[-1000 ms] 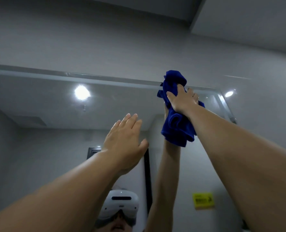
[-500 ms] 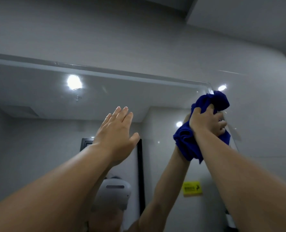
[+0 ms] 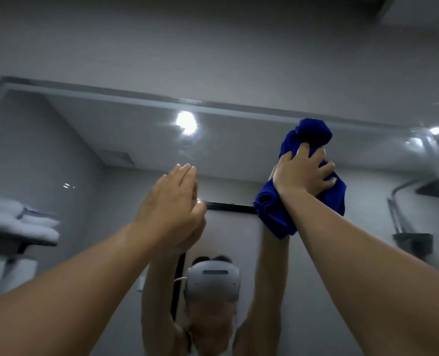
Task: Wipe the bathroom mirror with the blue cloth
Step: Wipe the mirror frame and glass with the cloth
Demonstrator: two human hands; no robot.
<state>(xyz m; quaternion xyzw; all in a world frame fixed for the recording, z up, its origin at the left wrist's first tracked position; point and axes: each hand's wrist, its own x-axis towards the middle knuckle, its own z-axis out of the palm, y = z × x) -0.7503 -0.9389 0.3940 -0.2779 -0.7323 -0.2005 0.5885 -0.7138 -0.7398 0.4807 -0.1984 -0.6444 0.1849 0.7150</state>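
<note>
Middle of cloth point(image 3: 277, 217) hidden under right hand point(image 3: 304, 176). Lower part of mirror point(image 3: 110, 140) out of frame. Unclear whether left hand point(image 3: 170, 204) touches it. Reflected towels point(image 3: 25, 224) blurred, cut by left edge. Reflected shower point(image 3: 429, 191) smeared. Both forearms cut by bottom edge.

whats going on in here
A person is wiping the bathroom mirror. Their right hand grips a bunched blue cloth against the glass just below the top edge, toward the right side. The left hand is raised flat at the glass with straight fingers, holding nothing. Both arms reach up high.
</note>
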